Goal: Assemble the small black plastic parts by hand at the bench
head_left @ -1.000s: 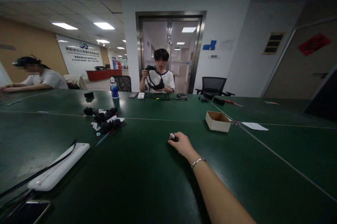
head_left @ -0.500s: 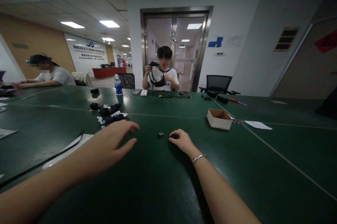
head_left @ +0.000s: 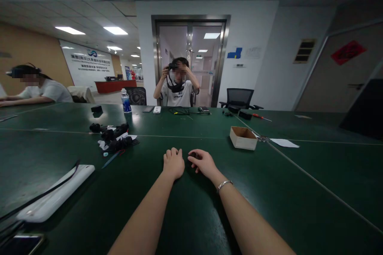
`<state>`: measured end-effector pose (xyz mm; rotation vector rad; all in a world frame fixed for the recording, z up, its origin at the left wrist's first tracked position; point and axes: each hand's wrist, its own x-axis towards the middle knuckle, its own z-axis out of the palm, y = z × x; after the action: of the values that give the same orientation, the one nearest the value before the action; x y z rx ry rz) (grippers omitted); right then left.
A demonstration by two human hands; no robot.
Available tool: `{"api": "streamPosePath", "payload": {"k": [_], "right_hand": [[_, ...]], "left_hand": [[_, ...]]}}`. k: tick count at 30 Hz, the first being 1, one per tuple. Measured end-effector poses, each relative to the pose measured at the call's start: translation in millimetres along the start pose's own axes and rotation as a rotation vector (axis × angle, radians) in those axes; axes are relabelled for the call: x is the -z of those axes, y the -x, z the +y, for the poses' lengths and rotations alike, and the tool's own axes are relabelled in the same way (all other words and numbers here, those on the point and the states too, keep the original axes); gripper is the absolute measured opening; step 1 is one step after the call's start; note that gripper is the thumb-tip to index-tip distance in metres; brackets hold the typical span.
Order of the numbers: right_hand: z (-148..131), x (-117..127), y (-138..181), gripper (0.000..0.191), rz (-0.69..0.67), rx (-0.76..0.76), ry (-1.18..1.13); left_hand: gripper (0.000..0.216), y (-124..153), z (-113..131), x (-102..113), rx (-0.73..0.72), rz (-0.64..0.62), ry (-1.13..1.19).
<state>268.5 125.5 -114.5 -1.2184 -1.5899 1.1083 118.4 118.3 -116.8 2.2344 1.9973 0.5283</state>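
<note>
- Dark piece (head_left: 194, 154), small: is sitting in the right hand over the middle of the table (head_left: 191, 211), well in from the far edge, partly hidden by fingers.
- Right hand (head_left: 205, 162): is pinching the dark piece between thumb and fingers; a silver bracelet (head_left: 224, 185) is circling the wrist.
- Left hand (head_left: 174, 164): is bending its fingers downward just beside the right hand, not touching it; whether it is gripping anything cannot be told, the palm side being hidden.
- Box (head_left: 243, 139), pale, open-topped: is standing right of the hands, nearer the far edge.
- Paper (head_left: 284, 143): is lying right of the box.
- Screwdriver (head_left: 261, 117), red-handled: is lying near the far edge, right side.
- Bottle (head_left: 126, 101), blue-labelled: is standing upright near the far edge, left side.
- Black parts (head_left: 116, 140): are lying heaped left of the hands.
- White case (head_left: 60, 197): is lying at near left, a black strap crossing it.
- Person (head_left: 181, 97): is sitting at the far edge, holding up a headset (head_left: 176, 88).
</note>
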Motion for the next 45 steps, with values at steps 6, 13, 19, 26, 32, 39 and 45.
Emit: {"api": "streamPosePath", "payload": {"k": [6,13,19,26,32,39,45], "right_hand": [[6,1,-3,0.022,0.022,-0.027,0.095],[11,3,-5,0.025,0.081,0.031,0.145],[7,1,-4,0.035,0.005,-0.016,0.109],[7,-5,-4,0.035,0.064,-0.008,0.037],[4,-7,-4,0.027,0.049,0.045,-0.029],[0,0,-4,0.037,0.026,0.023,-0.227],[-6,-2,-4,0.018,0.083,-0.068,-0.392]], "left_hand": [[0.047,3,-6,7,-0.064,-0.032,0.141],[0.026,-10,-19,-2,-0.085,0.051,0.668],[0.017,-21,-11,-6,-0.03,-0.119,1.259],[0.028,-20,-14,1,0.054,-0.085,1.519],[0.034,-21,-18,1,0.025,0.095,1.382],[0.036,-19,-17,3,0.088,0.103,1.427],[0.035,-19,-20,-1,0.029,0.015,1.369]]}}
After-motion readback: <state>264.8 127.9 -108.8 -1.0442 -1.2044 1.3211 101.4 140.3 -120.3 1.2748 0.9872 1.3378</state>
